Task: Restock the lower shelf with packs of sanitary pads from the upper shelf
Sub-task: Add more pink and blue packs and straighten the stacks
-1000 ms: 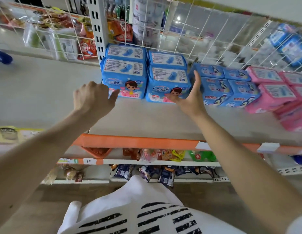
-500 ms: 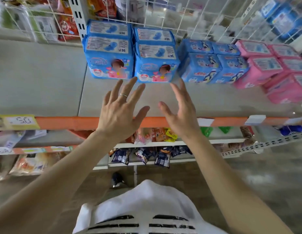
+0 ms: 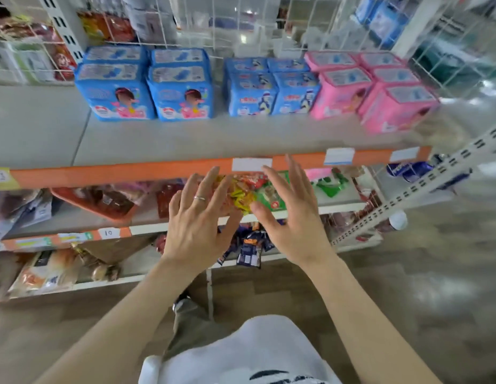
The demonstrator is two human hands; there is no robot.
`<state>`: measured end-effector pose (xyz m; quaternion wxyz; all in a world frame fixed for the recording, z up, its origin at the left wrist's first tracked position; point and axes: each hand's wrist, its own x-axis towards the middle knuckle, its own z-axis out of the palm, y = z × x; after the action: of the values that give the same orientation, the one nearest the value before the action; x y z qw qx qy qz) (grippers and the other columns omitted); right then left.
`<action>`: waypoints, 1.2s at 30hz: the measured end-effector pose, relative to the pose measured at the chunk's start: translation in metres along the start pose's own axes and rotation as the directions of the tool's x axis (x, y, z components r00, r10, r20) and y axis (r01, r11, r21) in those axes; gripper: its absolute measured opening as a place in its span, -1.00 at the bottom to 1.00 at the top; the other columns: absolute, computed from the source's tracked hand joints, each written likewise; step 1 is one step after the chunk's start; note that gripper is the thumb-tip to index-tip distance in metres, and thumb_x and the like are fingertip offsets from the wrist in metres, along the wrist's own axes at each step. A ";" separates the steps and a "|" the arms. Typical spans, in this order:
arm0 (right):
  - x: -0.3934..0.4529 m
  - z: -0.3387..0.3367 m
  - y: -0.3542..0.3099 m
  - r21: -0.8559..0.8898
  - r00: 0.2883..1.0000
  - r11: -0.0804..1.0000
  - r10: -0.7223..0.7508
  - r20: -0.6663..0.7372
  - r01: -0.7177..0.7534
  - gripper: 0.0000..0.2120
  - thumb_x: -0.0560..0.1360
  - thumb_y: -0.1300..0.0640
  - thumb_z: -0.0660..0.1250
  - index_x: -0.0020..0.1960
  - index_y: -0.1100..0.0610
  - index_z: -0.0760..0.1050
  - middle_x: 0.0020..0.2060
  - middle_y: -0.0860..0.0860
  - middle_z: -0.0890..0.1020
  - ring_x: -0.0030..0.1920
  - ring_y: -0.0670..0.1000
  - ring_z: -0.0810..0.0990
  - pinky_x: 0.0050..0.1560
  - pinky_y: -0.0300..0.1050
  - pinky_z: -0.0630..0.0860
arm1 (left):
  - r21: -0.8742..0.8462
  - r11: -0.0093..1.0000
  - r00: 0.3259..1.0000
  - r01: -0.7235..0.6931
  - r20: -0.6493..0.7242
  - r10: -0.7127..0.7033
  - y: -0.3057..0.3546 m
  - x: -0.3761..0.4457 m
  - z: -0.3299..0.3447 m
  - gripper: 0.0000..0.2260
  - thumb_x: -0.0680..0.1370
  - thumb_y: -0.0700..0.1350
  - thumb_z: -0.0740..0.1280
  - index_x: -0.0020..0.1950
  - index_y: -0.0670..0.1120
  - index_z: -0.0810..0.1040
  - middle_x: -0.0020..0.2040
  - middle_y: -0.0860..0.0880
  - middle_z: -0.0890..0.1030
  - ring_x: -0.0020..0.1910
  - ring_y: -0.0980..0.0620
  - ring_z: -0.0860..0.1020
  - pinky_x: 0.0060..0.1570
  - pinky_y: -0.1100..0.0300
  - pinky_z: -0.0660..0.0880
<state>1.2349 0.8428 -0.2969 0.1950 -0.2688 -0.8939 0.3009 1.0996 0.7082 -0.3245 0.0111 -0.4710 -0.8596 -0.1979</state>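
Both empty, fingers spread wide: left hand (image 3: 198, 217), right hand (image 3: 292, 214), side by side. Pad packs (image 3: 180, 84) at 12 o'clock on upper shelf (image 3: 158, 139).

The blue pad packs (image 3: 115, 90) and pink pad packs (image 3: 391, 103) wear glossy plastic film. The upper shelf (image 3: 186, 139) looks matt, smooth painted metal, backed by white wire mesh (image 3: 269, 29). The floor (image 3: 435, 286) shines, wood-patterned. A metal ring (image 3: 199, 198) gleams.

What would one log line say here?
left hand: open, empty | right hand: open, empty | blue plastic pad packs: untouched on grey upper shelf
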 end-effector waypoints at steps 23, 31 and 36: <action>-0.127 -0.077 -0.004 -0.053 0.956 0.982 0.162 -0.243 -0.179 -0.36 0.56 -0.30 0.15 0.59 -0.16 0.14 0.61 -0.17 0.01 0.60 -0.14 -0.12 0.58 0.11 -0.01 | -0.089 0.965 0.969 -0.247 0.011 0.249 0.083 -0.053 -0.031 -0.39 0.58 0.29 0.09 0.60 0.12 0.18 0.62 0.10 0.15 0.57 -0.12 0.18 0.42 -0.26 0.22; -0.141 -0.078 -0.027 -0.095 0.937 0.971 0.184 -0.296 -0.220 -0.36 0.56 -0.34 0.14 0.58 -0.22 0.10 0.60 -0.22 0.00 0.60 -0.12 -0.10 0.57 0.19 0.05 | -0.106 0.920 0.926 -0.378 -0.048 0.375 0.076 -0.048 -0.040 -0.37 0.56 0.30 0.12 0.59 0.09 0.23 0.60 0.09 0.20 0.55 -0.15 0.23 0.38 -0.28 0.26; -0.134 -0.096 -0.041 -0.123 0.912 0.974 0.129 -0.390 -0.190 -0.36 0.57 -0.30 0.17 0.59 -0.14 0.14 0.61 -0.12 0.07 0.61 -0.09 -0.04 0.58 0.13 0.03 | -0.102 0.880 0.881 -0.464 -0.152 0.448 0.089 -0.030 -0.060 -0.40 0.55 0.26 0.17 0.54 0.02 0.33 0.57 0.02 0.30 0.53 -0.17 0.26 0.35 -0.27 0.31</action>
<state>1.3740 0.7767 -0.2246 0.3171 -0.4089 -0.8352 0.1859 1.1782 0.7057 -0.2459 0.0788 -0.6467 -0.7065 -0.2766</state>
